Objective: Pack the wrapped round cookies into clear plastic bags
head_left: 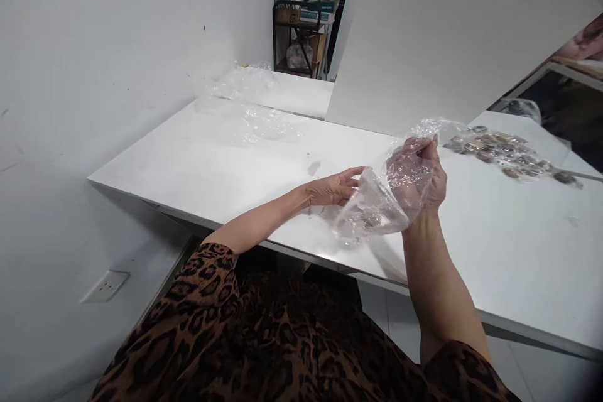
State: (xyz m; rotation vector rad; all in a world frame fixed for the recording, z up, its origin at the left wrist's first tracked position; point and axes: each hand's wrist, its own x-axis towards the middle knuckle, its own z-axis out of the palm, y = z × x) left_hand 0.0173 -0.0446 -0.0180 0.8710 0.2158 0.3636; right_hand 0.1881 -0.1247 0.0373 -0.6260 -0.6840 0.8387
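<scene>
A crinkled clear plastic bag [377,204] hangs over the white table near its front edge. Something small and brownish shows at its lower end, too blurred to name. My right hand [436,179] is closed on the upper part of the bag, with film draped over its fingers. At the bag's left side, my left hand [332,190] has its fingers stretched out and apart. Those fingertips reach the film's edge; whether they touch it I cannot tell. Several small brownish pieces in clear wrapping [511,154] lie to the right, beyond my right hand.
The white table [188,163] runs along a wall [117,56] at left. Loose clear film [259,122] lies at its far left. A large pale panel [424,38] rises behind. Farther back stands a black shelf rack [298,25] with boxes.
</scene>
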